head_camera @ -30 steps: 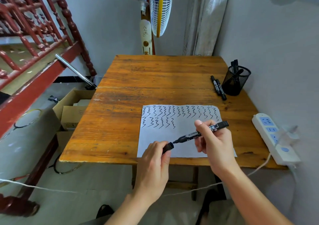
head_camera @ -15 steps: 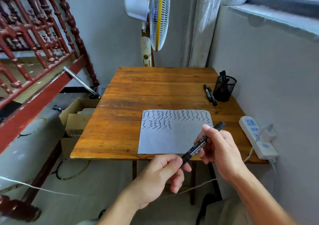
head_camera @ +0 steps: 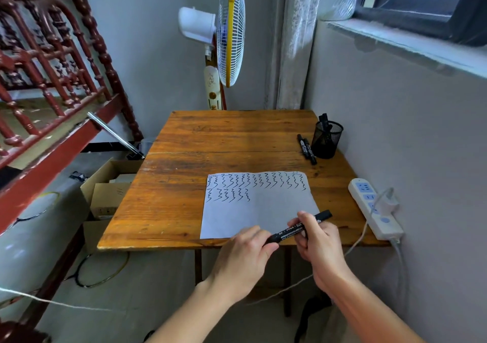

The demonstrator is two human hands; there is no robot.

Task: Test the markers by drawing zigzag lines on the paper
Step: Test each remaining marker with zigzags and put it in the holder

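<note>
**Cap end back in my left fingers**

Since half a second earlier, both hands had come up toward the near edge of the wooden table (head_camera: 184, 142), and my left hand (head_camera: 245, 258) had closed round the near end of the black marker (head_camera: 297, 229), where a second before it held only the loose cap apart from the tip. Whether the cap was fully seated I could not tell, for my fingers hid that end.

My right hand (head_camera: 316, 240) pinched the barrel between thumb and curled fingers, the far end of the marker sticking out up and to the right. It hung tilted over the near right corner of the paper (head_camera: 263, 211), not touching it as far as I could see.

On the paper lay a full far row of black zigzags and a shorter row beneath it at the left. Two more markers (head_camera: 307, 149) lay on the table just left of the mesh pen holder (head_camera: 327, 140) at the far right. A white power strip (head_camera: 374, 208) lay along the right edge.
</note>
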